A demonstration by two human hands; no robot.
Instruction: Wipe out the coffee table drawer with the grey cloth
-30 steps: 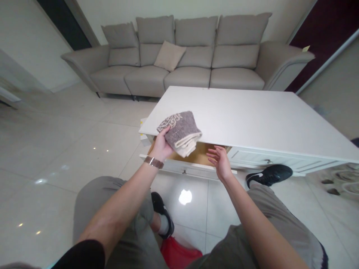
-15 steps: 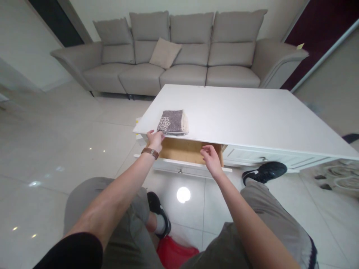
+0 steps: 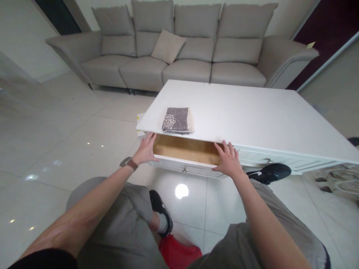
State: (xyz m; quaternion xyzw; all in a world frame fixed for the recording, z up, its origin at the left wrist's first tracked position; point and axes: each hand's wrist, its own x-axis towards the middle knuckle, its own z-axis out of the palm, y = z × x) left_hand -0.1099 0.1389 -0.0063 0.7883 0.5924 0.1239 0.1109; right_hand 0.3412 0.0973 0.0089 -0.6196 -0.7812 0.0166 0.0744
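A shallow drawer (image 3: 185,151) with a pale wooden bottom stands pulled out from the front of a white coffee table (image 3: 244,112). My left hand (image 3: 146,149) is at the drawer's left end, fingers spread, thumb by the top edge of its front. At the right end, my right hand (image 3: 228,158) has its fingers stretched apart over the corner, thumb against the front panel. Nothing loose is in either hand. Just behind the opening, a folded grey-brown cloth (image 3: 177,119) with a pale floral pattern lies on the tabletop.
Behind the table stands a long grey sofa (image 3: 186,71) with a beige cushion (image 3: 168,46). A red object (image 3: 179,252) is on the tiled floor between my legs. My right shoe (image 3: 270,173) sits close to the table's front.
My left hand has shifted from the tabletop edge near the cloth to the drawer's left end. My right hand has moved right onto the drawer's right corner, its fingers spreading.
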